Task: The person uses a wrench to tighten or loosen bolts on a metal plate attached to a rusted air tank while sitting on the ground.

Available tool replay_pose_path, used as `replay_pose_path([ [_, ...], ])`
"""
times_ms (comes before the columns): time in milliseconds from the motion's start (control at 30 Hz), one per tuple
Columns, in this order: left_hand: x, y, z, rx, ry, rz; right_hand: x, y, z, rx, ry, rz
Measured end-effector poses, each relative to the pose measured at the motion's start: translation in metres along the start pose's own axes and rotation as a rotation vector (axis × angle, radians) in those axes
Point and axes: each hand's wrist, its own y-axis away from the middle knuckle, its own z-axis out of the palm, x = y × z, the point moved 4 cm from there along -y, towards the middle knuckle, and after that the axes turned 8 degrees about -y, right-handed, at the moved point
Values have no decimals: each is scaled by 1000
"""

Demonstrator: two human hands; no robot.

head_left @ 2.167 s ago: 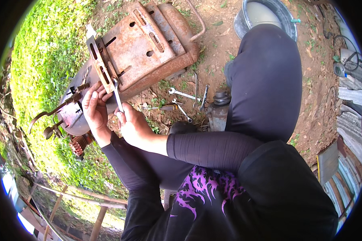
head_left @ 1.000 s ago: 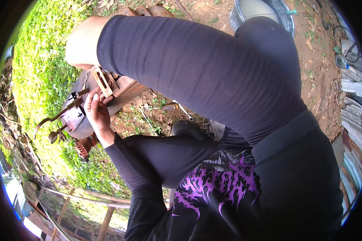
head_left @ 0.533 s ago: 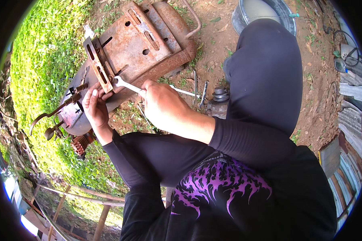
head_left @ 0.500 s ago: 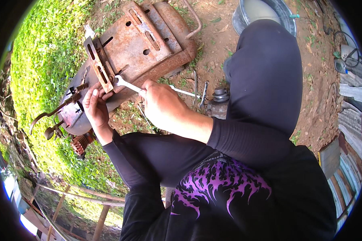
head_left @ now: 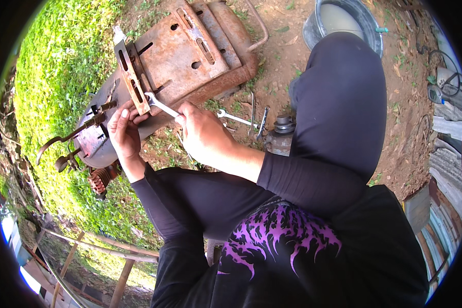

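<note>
In front of me lies a rusty metal tank (head_left: 110,102) with a flat mounting plate (head_left: 161,56) on top. A slotted metal bracket (head_left: 131,77) stands along the plate's left edge. My right hand (head_left: 205,134) is closed around the handle of an open-end wrench (head_left: 161,105), whose jaw sits at the bracket's near end. With fingers curled against that same end, my left hand (head_left: 123,131) grips the bracket from the near left side. Whatever fastener the jaw meets is too small to make out.
Several more wrenches (head_left: 237,119) lie on the dirt right of the tank, beside a dark grooved pulley (head_left: 284,124). A bucket of cloudy liquid (head_left: 321,20) stands beyond my knee. A bent pipe (head_left: 61,138) and a finned rusty part (head_left: 101,179) stick out at the tank's left end.
The view has shifted slightly, so the tank and bucket appear a little lower and to the right. Both hands keep their hold, with the wrench still at the bracket's near end.
</note>
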Motion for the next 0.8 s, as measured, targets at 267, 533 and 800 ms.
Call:
replay_pose_path([
  [267, -4, -3, 2, 31, -45, -25, 2, -3, 7, -25, -6, 88],
  [533, 3, -4, 8, 111, -44, -78, -14, -16, -3, -175, 208, 97],
  [800, 13, 1, 10, 80, -75, -93, 6, -7, 28, -165, 106, 245],
])
